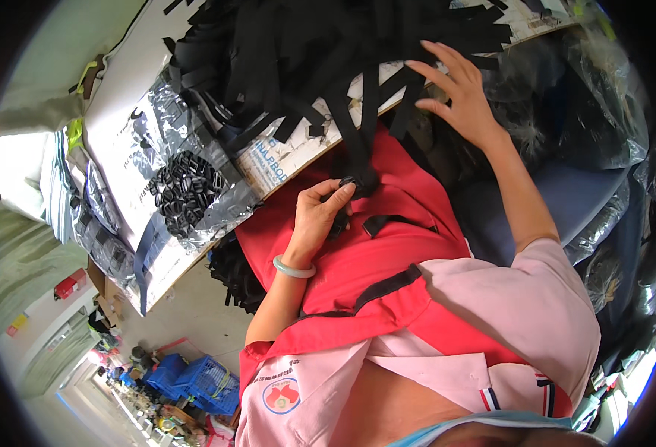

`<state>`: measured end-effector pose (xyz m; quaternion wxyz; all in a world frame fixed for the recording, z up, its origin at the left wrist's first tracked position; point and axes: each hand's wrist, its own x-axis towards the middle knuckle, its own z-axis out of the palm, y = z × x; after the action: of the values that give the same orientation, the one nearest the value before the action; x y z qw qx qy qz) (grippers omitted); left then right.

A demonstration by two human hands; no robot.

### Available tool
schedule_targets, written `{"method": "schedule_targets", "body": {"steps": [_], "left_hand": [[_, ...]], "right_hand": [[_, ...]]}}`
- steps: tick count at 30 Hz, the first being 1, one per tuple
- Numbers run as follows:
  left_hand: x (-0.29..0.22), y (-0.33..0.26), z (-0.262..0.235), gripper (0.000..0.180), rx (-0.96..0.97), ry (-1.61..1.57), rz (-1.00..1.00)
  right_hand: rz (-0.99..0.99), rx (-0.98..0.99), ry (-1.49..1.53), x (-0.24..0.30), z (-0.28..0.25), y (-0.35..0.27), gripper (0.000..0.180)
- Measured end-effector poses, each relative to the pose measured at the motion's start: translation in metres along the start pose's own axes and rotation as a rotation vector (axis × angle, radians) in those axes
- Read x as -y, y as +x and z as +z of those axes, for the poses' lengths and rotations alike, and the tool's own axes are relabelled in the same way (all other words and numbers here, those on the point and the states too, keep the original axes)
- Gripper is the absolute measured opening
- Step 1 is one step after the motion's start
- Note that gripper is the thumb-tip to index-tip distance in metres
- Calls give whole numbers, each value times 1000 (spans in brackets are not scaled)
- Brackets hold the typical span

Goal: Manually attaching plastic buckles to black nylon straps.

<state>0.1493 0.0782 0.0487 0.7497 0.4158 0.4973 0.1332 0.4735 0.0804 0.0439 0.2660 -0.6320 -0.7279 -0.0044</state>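
Note:
My left hand [320, 212], with a pale bangle [294, 268] at its wrist, is closed in front of my red apron [406, 194]. Between its thumb and fingers is a small black piece [350, 182] that looks like a plastic buckle; the fingers partly hide it. A black webbing strap [354, 145] hangs from the table edge down to this hand. My right hand [458, 93] is raised with its fingers spread and nothing in it, beside the right end of a big heap of black webbing straps [291, 59].
Left of the straps, a pile of black plastic buckles [186, 194] lies on a clear plastic bag [227, 201] on the table [112, 86]. Plastic-wrapped dark bundles [566, 112] stand at the right. Blue crates [207, 384] are on the floor at lower left.

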Motion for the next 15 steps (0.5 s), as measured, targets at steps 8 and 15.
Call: {"method": "schedule_targets", "body": {"steps": [8,15], "left_hand": [[19,-17,-21,20,-93,-96,101],[40,-41,-60,20,-216,-103,151]], "right_hand": [[-188,78,-147,27,99,77,33],[-181,158,61,64,98,103,39]]}}
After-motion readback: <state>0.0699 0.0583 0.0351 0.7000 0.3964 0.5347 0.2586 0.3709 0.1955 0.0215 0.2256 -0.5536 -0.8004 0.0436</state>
